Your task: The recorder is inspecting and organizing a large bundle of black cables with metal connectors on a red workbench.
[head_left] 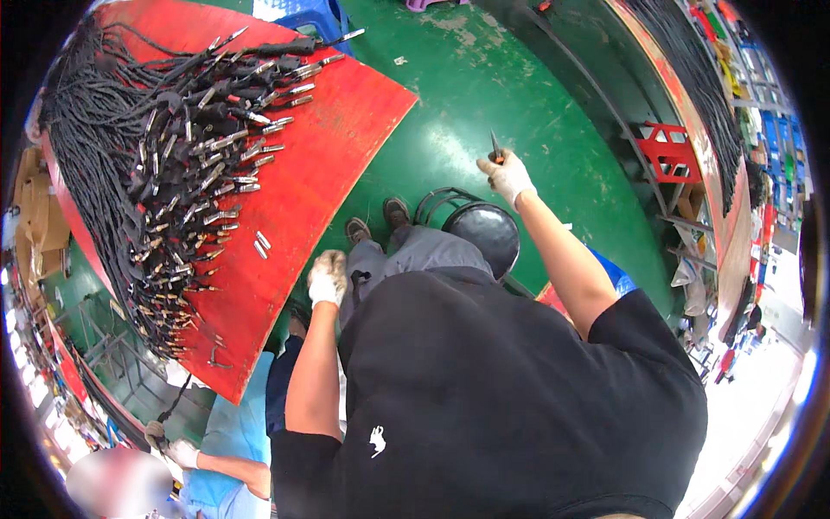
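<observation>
My right hand (pixel 508 176), in a pale work glove, is closed around a small tool with a thin pointed dark blade (pixel 494 142) and a bit of orange at the grip. It is too small to tell whether this is a knife or snips. It is held out over the green floor, beyond a black round stool (pixel 489 235). My left hand (pixel 327 275), also gloved, has its fingers curled in beside the red tabletop's right edge; whatever is inside them is hidden. On the red tabletop (pixel 346 130) lie many black cables (pixel 95 156) with metal plug ends (pixel 212 151).
Two loose metal pieces (pixel 261 245) lie on the tabletop. At lower left, a co-worker in light blue (pixel 229 450) holds a dark cable with a gloved hand (pixel 182 452). A blue stool (pixel 311 16) stands behind the table. Along the right runs a bench with dark cables (pixel 692 60) and a red crate (pixel 667 154).
</observation>
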### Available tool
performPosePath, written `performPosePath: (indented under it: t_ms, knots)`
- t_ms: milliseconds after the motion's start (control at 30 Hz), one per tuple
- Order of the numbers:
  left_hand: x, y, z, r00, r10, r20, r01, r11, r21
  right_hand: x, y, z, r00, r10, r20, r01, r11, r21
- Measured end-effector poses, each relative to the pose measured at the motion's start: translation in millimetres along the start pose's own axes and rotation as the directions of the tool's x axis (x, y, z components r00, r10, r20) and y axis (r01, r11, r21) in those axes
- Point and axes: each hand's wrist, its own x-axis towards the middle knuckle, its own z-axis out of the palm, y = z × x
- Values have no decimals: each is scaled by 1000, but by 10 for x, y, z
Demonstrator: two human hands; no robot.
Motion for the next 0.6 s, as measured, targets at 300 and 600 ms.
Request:
performPosePath:
  t_ms: [300, 600]
  knots:
    - [-511, -503, -31, 951, -247, -187, 175, 927, -332, -142, -1062, 566, 947, 30, 321, -223, 781, 584]
    - [-618, -434, -426, 871, -259, -417, 93, 921, -379, -712, -1527, 1924, 683, -110, 722, -4, 988, 154]
